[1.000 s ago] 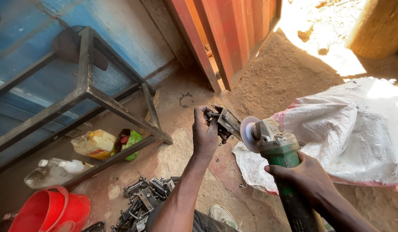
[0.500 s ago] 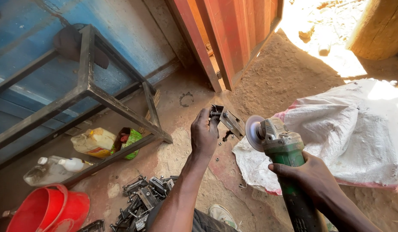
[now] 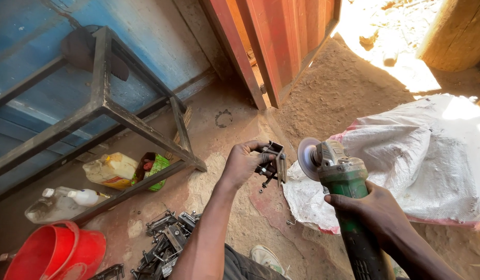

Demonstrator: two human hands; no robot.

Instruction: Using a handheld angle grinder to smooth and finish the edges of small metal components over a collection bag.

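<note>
Left hand grip clenched on metal bracket; right hand grasping angle grinder, disc beside bracket.

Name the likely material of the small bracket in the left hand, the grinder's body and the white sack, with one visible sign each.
Small bracket: seemingly dull grey metal, thin with hard edges.
Grinder's body: probably green plastic, with a grey metallic-looking head.
White sack: likely woven plastic, crumpled, fine weave texture.
</note>
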